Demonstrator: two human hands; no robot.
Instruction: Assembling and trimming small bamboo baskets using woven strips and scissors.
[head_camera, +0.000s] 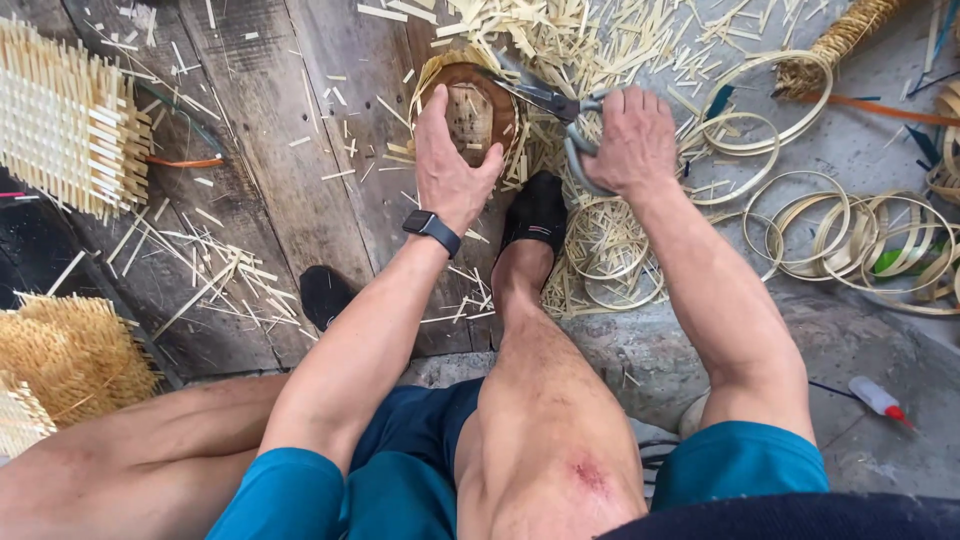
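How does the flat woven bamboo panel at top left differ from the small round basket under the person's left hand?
The pale flat woven bamboo panel lies untouched, strip ends sticking out along its edges. The small round woven basket is darker brown, bowl-shaped and pressed by the left hand. Both are woven from thin strips.

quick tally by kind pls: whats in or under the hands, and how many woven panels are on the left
Hands: 2, left hand, right hand
Scissors: 1, in the right hand
Round basket: 1, under the left hand
Woven panels: 2, pale panel, tan panel
Total: 6
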